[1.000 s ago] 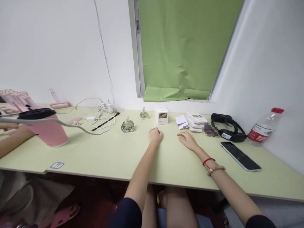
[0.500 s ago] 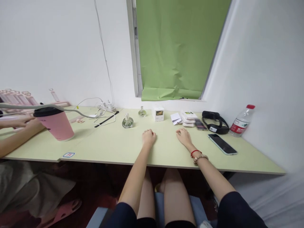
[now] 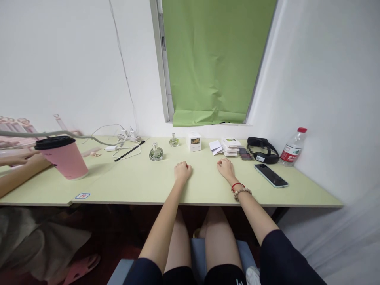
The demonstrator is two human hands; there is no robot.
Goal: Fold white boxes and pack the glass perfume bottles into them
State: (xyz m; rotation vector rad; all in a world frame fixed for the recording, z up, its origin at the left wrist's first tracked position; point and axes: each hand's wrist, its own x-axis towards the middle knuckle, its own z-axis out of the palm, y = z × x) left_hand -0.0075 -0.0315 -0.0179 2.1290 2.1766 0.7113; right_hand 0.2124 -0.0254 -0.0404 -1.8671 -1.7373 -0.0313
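My left hand (image 3: 182,171) rests on the pale table (image 3: 118,178), its fingers curled into a loose fist with nothing visible in it. To its right lies my right hand (image 3: 226,168), fingers also curled in and apparently holding nothing; a red string and a beaded bracelet (image 3: 242,192) circle that wrist. Beyond my left hand stand a larger glass perfume bottle (image 3: 156,152), a smaller one (image 3: 174,140) and a small white box (image 3: 194,142). Past my right hand are a folded white paper (image 3: 216,147) and a stack of flat white packs (image 3: 231,147). Neither hand touches them.
On the right lie a phone (image 3: 271,175), a black headset (image 3: 263,150) and a red-capped bottle (image 3: 293,147). Leftward stand a pink cup (image 3: 63,158), a black strip (image 3: 129,151) and white cables (image 3: 130,136). Another person's arm (image 3: 25,173) rests at the far left.
My view has shifted slightly, so everything sits a little further left in the picture. Both hands keep their places on the table.
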